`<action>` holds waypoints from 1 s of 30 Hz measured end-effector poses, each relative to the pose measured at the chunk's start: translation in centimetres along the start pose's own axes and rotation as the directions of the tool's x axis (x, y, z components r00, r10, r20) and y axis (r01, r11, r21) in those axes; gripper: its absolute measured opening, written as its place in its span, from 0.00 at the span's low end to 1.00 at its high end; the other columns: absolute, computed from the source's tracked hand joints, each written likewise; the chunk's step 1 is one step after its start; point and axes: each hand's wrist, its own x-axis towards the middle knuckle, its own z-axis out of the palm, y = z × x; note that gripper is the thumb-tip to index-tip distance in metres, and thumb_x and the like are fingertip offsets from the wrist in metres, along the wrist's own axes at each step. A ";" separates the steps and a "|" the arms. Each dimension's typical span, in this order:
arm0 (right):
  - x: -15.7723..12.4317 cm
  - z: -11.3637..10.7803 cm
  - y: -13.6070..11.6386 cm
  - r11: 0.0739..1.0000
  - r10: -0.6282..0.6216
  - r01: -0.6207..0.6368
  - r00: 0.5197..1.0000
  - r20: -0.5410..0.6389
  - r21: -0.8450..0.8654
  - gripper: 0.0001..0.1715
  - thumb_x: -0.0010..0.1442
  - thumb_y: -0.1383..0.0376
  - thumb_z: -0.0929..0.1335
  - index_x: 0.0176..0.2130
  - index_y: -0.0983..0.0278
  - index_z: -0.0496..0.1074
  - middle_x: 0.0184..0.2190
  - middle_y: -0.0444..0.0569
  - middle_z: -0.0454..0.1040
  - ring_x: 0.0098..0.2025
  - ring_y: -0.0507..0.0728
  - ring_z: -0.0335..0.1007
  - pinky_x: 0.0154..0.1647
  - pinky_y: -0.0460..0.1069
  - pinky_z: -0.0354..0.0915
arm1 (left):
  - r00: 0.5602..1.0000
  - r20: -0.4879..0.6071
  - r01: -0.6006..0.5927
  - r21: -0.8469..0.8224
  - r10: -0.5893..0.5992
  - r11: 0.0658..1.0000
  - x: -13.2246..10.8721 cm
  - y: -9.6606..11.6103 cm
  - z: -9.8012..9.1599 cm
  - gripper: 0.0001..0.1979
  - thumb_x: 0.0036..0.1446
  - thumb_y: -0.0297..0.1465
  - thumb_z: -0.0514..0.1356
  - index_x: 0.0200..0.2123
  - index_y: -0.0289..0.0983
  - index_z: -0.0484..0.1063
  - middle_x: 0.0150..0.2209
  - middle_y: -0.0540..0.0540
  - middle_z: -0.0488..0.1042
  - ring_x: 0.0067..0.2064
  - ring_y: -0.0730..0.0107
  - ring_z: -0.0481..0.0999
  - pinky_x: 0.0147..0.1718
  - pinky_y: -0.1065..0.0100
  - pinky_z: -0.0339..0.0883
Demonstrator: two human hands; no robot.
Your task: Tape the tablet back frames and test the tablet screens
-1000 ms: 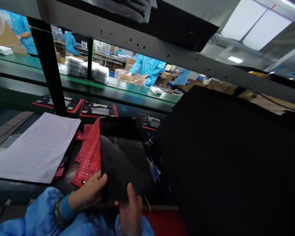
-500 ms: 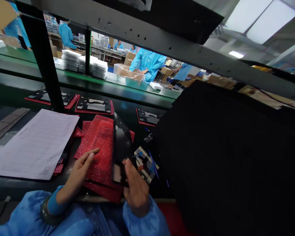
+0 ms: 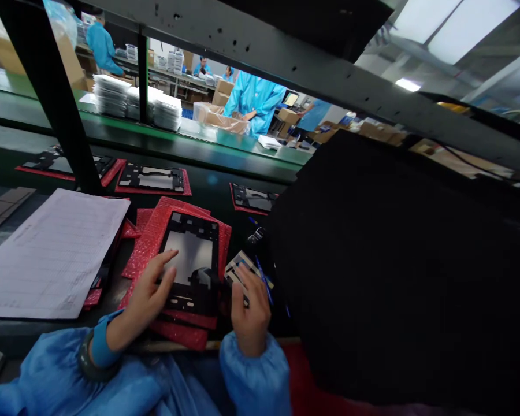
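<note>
A flat black-framed panel with a shiny grey middle, like a tablet display part, lies on red bubble-wrap pouches. My left hand is open at the panel's left edge, its fingers reaching over the grey middle. To the right of the panel, my right hand has its thumb and fingers apart, above a small card with beige and dark strips. The hand covers part of that card. Beside it lies a thin blue pen-like stick.
Similar panels on red pouches lie behind: one at centre left, one at right. A printed sheet covers the left. A large black sheet blocks the right side. A dark post stands left; a co-worker is beyond the green counter.
The panel, tilted up on its edge before, now lies flat on the red pouches. My right hand has left it and moved right to the card. My left hand now reaches over the panel.
</note>
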 end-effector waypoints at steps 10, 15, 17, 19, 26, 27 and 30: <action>-3.6 0.4 2.9 0.926 0.291 -0.353 0.895 0.339 0.137 0.09 0.62 0.64 0.65 0.34 0.62 0.74 0.35 0.48 0.75 0.42 0.54 0.71 0.46 0.50 0.67 | 0.789 0.527 -0.567 0.424 0.317 0.706 0.9 -2.3 6.0 0.23 0.62 0.28 0.51 0.59 0.49 0.62 0.61 0.43 0.65 0.64 0.47 0.58 0.54 0.32 0.54; -3.9 -0.5 2.5 0.917 0.313 -0.378 0.881 0.355 0.128 0.04 0.58 0.68 0.68 0.32 0.63 0.75 0.31 0.45 0.75 0.39 0.53 0.70 0.44 0.48 0.65 | 0.726 0.534 -0.674 0.431 0.433 0.600 0.8 -5.4 6.2 0.24 0.61 0.26 0.52 0.58 0.52 0.64 0.56 0.45 0.71 0.59 0.53 0.66 0.56 0.36 0.54; -4.1 -0.8 2.4 0.910 0.324 -0.394 0.870 0.372 0.127 0.04 0.56 0.70 0.69 0.31 0.62 0.75 0.29 0.43 0.75 0.37 0.52 0.71 0.43 0.47 0.64 | 0.689 0.556 -0.717 0.430 0.464 0.549 0.9 -6.1 6.0 0.25 0.59 0.25 0.52 0.58 0.53 0.64 0.54 0.46 0.73 0.58 0.54 0.69 0.56 0.38 0.55; -4.3 -1.0 2.4 0.892 0.353 -0.433 0.847 0.398 0.131 0.04 0.55 0.71 0.70 0.32 0.62 0.77 0.29 0.43 0.75 0.37 0.52 0.71 0.43 0.46 0.63 | 0.645 0.583 -0.762 0.439 0.495 0.476 1.0 -6.3 6.0 0.27 0.59 0.27 0.53 0.59 0.55 0.61 0.56 0.47 0.72 0.57 0.53 0.69 0.54 0.39 0.60; -4.3 -1.1 2.1 0.817 0.400 -0.537 0.790 0.464 0.209 0.09 0.55 0.69 0.71 0.38 0.60 0.78 0.32 0.44 0.75 0.41 0.52 0.69 0.46 0.46 0.61 | 0.413 0.612 -0.894 0.414 0.674 0.172 2.4 -6.4 6.0 0.21 0.58 0.43 0.55 0.56 0.53 0.67 0.56 0.47 0.72 0.54 0.51 0.73 0.41 0.47 0.75; -4.4 -1.0 2.2 0.811 0.396 -0.546 0.776 0.491 0.209 0.10 0.54 0.69 0.71 0.39 0.60 0.78 0.33 0.44 0.75 0.42 0.52 0.70 0.46 0.46 0.61 | 0.386 0.616 -0.903 0.405 0.687 0.143 2.7 -6.8 6.0 0.21 0.57 0.46 0.56 0.54 0.54 0.69 0.54 0.49 0.74 0.52 0.53 0.75 0.39 0.50 0.76; -5.0 -0.8 2.9 0.790 0.399 -0.583 0.726 0.560 0.193 0.16 0.52 0.70 0.71 0.42 0.59 0.77 0.36 0.45 0.74 0.43 0.53 0.70 0.46 0.46 0.62 | 0.359 0.624 -0.914 0.386 0.694 0.125 3.2 -8.2 6.3 0.20 0.54 0.50 0.58 0.49 0.57 0.72 0.50 0.54 0.77 0.48 0.59 0.78 0.38 0.59 0.76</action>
